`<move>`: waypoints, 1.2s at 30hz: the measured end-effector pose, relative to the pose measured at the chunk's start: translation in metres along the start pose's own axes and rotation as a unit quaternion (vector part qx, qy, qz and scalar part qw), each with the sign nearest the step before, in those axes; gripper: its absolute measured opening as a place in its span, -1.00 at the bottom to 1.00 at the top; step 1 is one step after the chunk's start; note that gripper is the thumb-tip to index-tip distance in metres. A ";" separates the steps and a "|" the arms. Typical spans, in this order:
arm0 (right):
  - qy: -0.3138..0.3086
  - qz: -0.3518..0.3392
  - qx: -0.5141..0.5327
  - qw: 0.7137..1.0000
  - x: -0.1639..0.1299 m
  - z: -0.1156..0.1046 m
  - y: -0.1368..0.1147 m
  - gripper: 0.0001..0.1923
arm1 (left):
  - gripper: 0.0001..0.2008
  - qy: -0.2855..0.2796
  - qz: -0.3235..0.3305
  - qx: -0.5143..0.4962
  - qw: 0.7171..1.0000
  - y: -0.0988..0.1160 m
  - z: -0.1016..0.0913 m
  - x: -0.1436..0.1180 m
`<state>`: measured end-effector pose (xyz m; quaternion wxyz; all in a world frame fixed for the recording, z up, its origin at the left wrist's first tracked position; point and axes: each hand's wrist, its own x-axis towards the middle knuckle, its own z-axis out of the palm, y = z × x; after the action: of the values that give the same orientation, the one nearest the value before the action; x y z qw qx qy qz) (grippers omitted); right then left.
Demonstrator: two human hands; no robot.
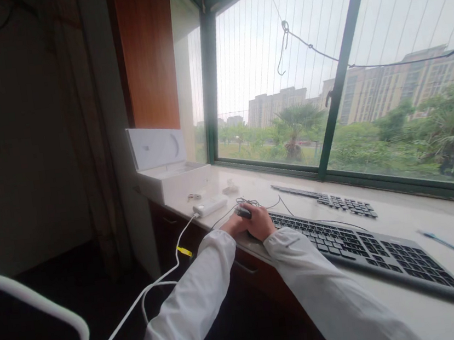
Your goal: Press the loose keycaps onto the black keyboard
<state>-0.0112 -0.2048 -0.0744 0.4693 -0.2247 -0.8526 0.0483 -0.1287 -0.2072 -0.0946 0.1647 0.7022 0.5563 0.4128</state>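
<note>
1. Head view: the right hand is closed on a small dark object, at the near edge of the bench.
2. The left hand lies against the right hand; whether it also grips the object cannot be determined.
3. A thin dark cable lies just beyond both hands.
4. The keyboard starts beside the right hand and extends rightward.
5. Beyond the keyboard lies a group of black keys.
6. Left of the hands, a white power strip lies before an open white box.
</note>
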 end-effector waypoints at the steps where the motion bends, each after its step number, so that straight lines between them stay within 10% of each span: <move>1: 0.019 0.018 -0.009 1.000 0.001 0.000 -0.001 -0.79 | -0.77 0.000 0.000 0.008 1.000 0.001 -0.001 -0.001; 13: 0.221 0.207 -0.072 0.950 0.017 -0.039 0.020 -0.43 | -0.77 0.057 0.084 0.108 0.989 0.026 -0.006 -0.017; 19: 0.115 0.119 -0.220 0.961 0.004 -0.113 0.051 -0.55 | -0.78 0.085 0.117 0.154 0.977 0.033 -0.005 -0.022; 27: -0.088 0.035 -0.428 0.899 -0.051 -0.233 0.124 -0.64 | -0.82 0.084 0.134 0.162 0.974 0.034 -0.005 -0.025; 36: 0.042 0.275 -0.482 0.830 -0.115 -0.277 0.174 -0.61 | -0.83 0.086 0.137 0.163 0.973 0.037 -0.006 -0.026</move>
<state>0.3280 -0.1340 -0.0616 0.3037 -0.6499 -0.6498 -0.2513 -0.1102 -0.2442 -0.0761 -0.0585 0.7512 0.5262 0.3941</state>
